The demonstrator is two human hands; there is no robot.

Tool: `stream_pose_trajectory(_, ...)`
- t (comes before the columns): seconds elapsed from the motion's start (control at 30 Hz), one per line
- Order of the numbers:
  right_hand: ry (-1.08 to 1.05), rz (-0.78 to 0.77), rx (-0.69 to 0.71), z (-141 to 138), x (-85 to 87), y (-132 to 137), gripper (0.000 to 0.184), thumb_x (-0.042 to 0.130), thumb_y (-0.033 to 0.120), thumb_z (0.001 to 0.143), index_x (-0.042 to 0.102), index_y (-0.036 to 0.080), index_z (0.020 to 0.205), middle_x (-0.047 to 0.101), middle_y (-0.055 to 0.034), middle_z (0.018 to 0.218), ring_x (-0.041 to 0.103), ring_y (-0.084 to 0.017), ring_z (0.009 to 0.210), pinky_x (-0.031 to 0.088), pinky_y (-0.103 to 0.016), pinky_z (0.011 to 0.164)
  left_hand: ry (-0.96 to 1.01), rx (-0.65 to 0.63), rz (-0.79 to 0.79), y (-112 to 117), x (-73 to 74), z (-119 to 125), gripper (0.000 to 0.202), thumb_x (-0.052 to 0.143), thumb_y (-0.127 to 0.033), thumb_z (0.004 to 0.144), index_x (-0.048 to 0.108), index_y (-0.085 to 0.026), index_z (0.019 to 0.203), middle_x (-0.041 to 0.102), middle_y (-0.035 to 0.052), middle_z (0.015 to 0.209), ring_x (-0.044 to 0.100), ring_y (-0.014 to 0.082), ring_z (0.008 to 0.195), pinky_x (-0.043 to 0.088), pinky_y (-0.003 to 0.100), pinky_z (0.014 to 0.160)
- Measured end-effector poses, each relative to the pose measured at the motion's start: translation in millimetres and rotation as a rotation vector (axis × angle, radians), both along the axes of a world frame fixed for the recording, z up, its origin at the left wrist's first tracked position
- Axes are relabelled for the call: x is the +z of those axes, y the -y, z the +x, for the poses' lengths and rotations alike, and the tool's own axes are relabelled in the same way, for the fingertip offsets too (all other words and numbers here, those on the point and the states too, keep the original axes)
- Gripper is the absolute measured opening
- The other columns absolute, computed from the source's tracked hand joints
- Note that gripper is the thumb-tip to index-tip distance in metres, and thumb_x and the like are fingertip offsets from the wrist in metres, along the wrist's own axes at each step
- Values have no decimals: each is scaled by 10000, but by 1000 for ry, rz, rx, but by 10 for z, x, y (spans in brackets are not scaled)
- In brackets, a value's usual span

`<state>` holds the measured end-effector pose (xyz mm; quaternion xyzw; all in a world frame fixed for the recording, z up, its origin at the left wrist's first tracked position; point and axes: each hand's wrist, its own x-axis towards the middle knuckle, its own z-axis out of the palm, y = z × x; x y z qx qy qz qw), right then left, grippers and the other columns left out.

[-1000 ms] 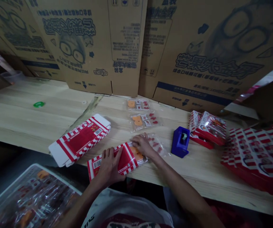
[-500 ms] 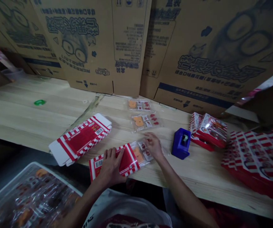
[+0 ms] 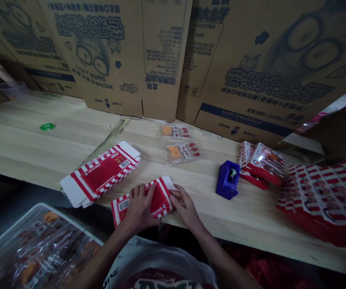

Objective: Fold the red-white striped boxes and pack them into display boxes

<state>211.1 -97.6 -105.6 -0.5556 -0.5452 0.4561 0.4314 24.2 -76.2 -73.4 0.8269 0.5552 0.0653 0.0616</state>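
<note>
A red-and-white striped carton [image 3: 160,200] lies on the table's near edge. Its left part is gripped by my left hand [image 3: 139,206], fingers over the top and thumb along the near side. At the carton's right end, my right hand [image 3: 185,204] has its fingers closed at the white end flap [image 3: 169,183]. No packet shows outside that end. Beyond the carton lie two clear packets, a nearer packet [image 3: 183,152] and a farther packet [image 3: 175,131], each with an orange piece and small red-and-white pieces.
Left of the carton is a stack of flat cartons [image 3: 103,172]. A blue tape dispenser [image 3: 227,180] stands to the right, before filled boxes [image 3: 265,162] and a larger striped pile [image 3: 320,200]. A white-rimmed bin [image 3: 67,220] of packets sits lower left. Cardboard boxes [image 3: 131,88] line the back.
The packet at the carton's right end has gone inside, out of sight. My right hand has moved left and toward me onto the end flap. My left hand stays on the carton.
</note>
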Motion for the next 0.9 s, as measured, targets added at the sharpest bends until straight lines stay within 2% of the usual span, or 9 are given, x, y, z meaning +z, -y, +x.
stream_pose_trajectory(0.07,-4,81,-254,-6,-10,84,304,597,430,820,482,228,1016,642,-94,1091,614,-234,1027,513,-389,879,37,103,41,-2,70,18,1001,743,-491,519,398,-88,1368,455,214,1215,436,396,1103,345,520,953)
stream_pose_trajectory(0.13,-51,128,-371,-18,-17,153,329,671,427,766,422,239,871,623,-81,1053,616,-227,991,524,-382,851,96,198,78,12,129,74,1030,735,-535,542,368,-65,1382,460,221,1201,445,404,1090,362,538,934)
stream_pose_trajectory(0.23,-263,48,-354,-84,1,202,390,717,386,744,362,245,821,627,-2,874,641,-168,768,546,-308,688,242,229,57,70,119,175,1046,737,-565,565,340,-79,1402,493,213,1202,468,404,1097,384,555,925)
stream_pose_trajectory(0.3,-381,12,-370,-94,22,198,374,721,350,751,382,245,867,631,25,835,644,-150,722,544,-288,670,434,203,-14,116,25,206,934,691,-505,670,307,-114,1427,519,192,1230,487,373,1139,403,525,948)
stream_pose_trajectory(0.47,-345,-14,-204,100,-19,231,524,650,358,830,401,256,1279,608,-76,1214,605,-218,1102,519,-369,915,948,92,-302,178,-274,143,645,440,-345,904,212,-160,1478,554,146,1293,523,252,1199,425,412,1013)
stream_pose_trajectory(0.57,-223,10,-122,215,-106,306,553,586,370,880,376,265,1381,472,-68,1411,435,-218,1316,416,-364,1062,1061,89,-377,180,-317,100,592,457,-362,911,294,-167,1445,554,138,1297,490,246,1241,380,400,1066)
stream_pose_trajectory(0.63,-189,3,-92,261,-141,341,563,570,372,892,358,275,1405,422,-56,1455,425,-213,1322,402,-352,1071,1104,68,-421,170,-298,75,540,491,-363,903,364,-183,1396,564,123,1278,513,239,1210,400,375,1045)
stream_pose_trajectory(0.77,-105,23,-53,334,-98,328,362,562,371,894,502,254,1231,590,-51,1211,587,-192,1059,490,-290,882,1098,-20,-525,121,-261,33,405,599,-346,854,474,-203,1211,628,60,1079,612,195,928,493,303,839)
stream_pose_trajectory(0.9,6,103,-23,401,-9,249,142,526,348,911,572,215,896,586,-12,861,549,-150,784,443,-248,717,1092,-38,-492,33,-261,33,231,643,-346,824,530,-192,954,588,3,849,557,154,759,456,248,700)
